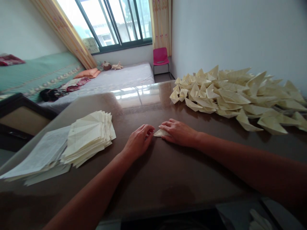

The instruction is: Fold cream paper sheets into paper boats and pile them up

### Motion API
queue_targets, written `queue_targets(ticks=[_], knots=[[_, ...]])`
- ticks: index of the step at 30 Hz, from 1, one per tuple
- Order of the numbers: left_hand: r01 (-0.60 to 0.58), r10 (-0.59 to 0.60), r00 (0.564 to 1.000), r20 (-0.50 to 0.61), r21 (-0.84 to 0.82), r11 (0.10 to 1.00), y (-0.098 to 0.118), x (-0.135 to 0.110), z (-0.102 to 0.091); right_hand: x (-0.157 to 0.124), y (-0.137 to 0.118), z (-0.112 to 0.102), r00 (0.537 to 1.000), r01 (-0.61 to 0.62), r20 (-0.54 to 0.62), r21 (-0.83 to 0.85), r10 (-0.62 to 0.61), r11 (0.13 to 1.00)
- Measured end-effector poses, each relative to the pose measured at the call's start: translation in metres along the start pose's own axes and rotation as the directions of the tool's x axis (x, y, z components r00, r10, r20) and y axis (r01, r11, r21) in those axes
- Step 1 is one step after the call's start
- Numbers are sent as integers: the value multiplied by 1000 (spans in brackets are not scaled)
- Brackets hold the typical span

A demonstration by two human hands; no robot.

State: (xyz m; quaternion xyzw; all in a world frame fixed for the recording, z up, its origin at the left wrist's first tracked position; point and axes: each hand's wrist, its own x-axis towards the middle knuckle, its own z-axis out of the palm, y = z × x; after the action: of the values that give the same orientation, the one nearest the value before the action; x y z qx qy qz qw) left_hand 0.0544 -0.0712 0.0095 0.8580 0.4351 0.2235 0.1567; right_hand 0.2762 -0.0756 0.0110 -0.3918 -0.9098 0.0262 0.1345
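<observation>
A small folded piece of cream paper [159, 133] lies on the brown table, its pointed end toward the left. My right hand [176, 131] covers most of it, fingers over the top and thumb along the near edge. Just left of that point is my left hand [140, 139], loosely curled, with a gap between thumb and fingers and no paper visible in it. Left of my hands sits a stack of creased cream paper sheets [83, 137], partly over flatter printed sheets [40, 151].
Many folded paper boats [230, 92] are heaped on the table's [148, 179] right side, against the wall. Beyond the far edge are a bed [134, 72], a pink chair [160, 57] and a window. A dark cabinet [21, 118] stands at the left.
</observation>
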Motion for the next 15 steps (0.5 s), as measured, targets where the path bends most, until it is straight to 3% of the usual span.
queue_targets(ticks=[5,9,15], knots=[[124,-123,992,-40,14,992,-3,3,-1,2,3,3,993,-79,-72,194,94,978],[128,-128,992,3,-121,984,1,3,-1,3,1,5,966,-186,-115,311,232,932],[175,-160,984,73,-330,927,8,0,6,4,-13,5,966,-129,-148,431,211,893]])
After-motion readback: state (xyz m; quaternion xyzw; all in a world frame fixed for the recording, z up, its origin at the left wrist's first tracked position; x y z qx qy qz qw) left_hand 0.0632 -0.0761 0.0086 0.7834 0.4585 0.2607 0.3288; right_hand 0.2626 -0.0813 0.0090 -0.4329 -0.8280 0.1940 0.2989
